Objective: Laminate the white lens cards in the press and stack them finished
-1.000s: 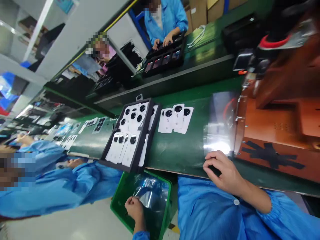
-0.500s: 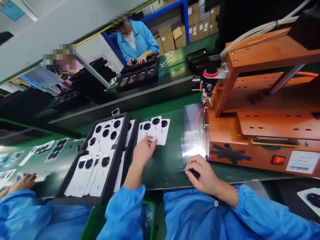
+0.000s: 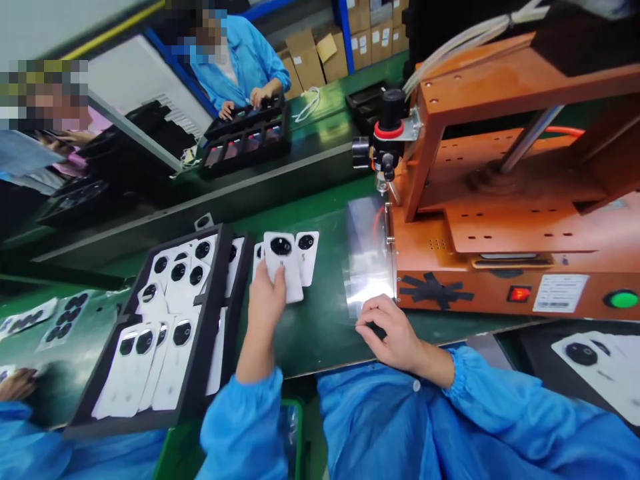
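White glare washes over the clear plastic sheet [image 3: 367, 267] on the green bench [image 3: 320, 327]; wide-angle distortion tilts the bench's edges.

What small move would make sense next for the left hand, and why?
I'd probably ease the white rectangular panel with a black camera disc clear of its neighbours: the left hand has it between thumb and fingers, and in this view it partly overlaps the similar white panel on its right.
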A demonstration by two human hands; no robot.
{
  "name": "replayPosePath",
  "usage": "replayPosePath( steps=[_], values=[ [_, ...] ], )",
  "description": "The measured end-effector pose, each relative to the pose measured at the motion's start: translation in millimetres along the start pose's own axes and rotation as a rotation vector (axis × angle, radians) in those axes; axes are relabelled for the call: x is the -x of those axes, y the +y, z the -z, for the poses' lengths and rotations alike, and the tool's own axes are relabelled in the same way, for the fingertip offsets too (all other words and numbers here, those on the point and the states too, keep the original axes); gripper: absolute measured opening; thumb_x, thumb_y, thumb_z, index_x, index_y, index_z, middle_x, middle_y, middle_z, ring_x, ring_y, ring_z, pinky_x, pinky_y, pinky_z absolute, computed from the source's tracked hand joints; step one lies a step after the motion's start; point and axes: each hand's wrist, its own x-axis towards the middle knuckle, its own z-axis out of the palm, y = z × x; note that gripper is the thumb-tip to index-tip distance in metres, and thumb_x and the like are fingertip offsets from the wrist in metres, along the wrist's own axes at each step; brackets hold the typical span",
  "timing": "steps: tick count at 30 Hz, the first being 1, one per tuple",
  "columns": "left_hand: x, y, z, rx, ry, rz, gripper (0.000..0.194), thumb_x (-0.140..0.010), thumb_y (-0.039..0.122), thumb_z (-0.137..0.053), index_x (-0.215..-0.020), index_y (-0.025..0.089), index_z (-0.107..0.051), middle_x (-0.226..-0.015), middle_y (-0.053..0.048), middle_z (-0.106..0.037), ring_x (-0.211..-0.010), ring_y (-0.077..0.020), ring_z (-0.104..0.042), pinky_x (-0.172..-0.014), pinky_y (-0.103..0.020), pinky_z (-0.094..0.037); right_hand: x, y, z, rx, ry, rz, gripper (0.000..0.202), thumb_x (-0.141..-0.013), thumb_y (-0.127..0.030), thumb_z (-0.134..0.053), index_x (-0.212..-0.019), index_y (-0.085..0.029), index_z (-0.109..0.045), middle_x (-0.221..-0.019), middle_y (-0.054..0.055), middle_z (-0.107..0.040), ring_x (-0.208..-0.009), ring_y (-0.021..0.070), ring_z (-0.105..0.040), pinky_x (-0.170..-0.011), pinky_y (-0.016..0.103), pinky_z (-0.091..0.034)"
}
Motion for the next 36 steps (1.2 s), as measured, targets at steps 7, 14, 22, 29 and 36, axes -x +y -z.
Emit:
replayPosePath(
  steps=[7, 14, 22, 29, 36],
  values=[
    [166.9, 18.5, -26.0, 0.448, -0.297, 0.116, 0.074, -0.104, 0.039, -0.042, -0.164, 0.02, -0.003, -0.106, -0.01, -0.072, -0.075, -0.0166, -0.07, -0.066, -0.029, -0.058, -3.7, -5.0, -7.8, -0.052, -0.084, 0.049, 0.006, -0.089, -0.014, -0.063, -0.093, -0.019, -0.064, -0.096, 0.007, -0.064, -0.09, 0.0186, -0.06, -0.081, 0.035, -0.052],
    [183.0, 8.0, 0.3, -0.101, -0.178, -0.147, 0.087, -0.089, 0.05, -0.069, -0.161, 0.027, -0.027, -0.158, -0.022, -0.04, -0.137, -0.04, -0.049, -0.101, -0.056, -0.049, -39.2, -1.6, -22.8, -0.077, -0.11, -0.387, 0.011, -0.095, -0.021, -0.06, -0.085, -0.019, -0.065, -0.101, 0.005, -0.062, -0.087, 0.0149, -0.059, -0.072, 0.028, -0.049],
    [195.8, -3.9, -19.1, -0.163, -0.207, -0.435, 0.048, -0.09, 0.037, -0.072, -0.137, 0.031, -0.061, -0.143, -0.011, -0.062, -0.133, -0.0345, -0.051, -0.104, -0.051, -0.036, -61.7, 15.0, -26.9, 0.031, -0.243, -0.435, 0.013, -0.093, -0.021, -0.061, -0.084, -0.019, -0.069, -0.102, 0.005, -0.062, -0.097, 0.0178, -0.059, -0.086, 0.034, -0.049],
    [204.2, 6.1, -52.2, -0.097, -0.057, -0.411, 0.052, -0.086, 0.045, -0.075, -0.134, 0.031, -0.064, -0.149, -0.015, -0.055, -0.141, -0.036, -0.046, -0.114, -0.054, -0.028, -67.3, 22.8, -34.0, 0.129, -0.351, -0.405, 0.012, -0.093, -0.022, -0.062, -0.086, -0.019, -0.071, -0.102, 0.005, -0.063, -0.102, 0.0209, -0.058, -0.093, 0.04, -0.046],
    [207.5, -3.2, -54.9, -0.071, -0.038, -0.426, 0.054, -0.086, 0.043, -0.076, -0.137, 0.031, -0.063, -0.149, -0.015, -0.055, -0.143, -0.0355, -0.046, -0.117, -0.053, -0.025, -72.1, 15.6, -38.4, 0.187, -0.495, -0.378, 0.012, -0.093, -0.021, -0.062, -0.084, -0.019, -0.069, -0.105, 0.005, -0.064, -0.105, 0.0222, -0.057, -0.095, 0.042, -0.039]
  ],
)
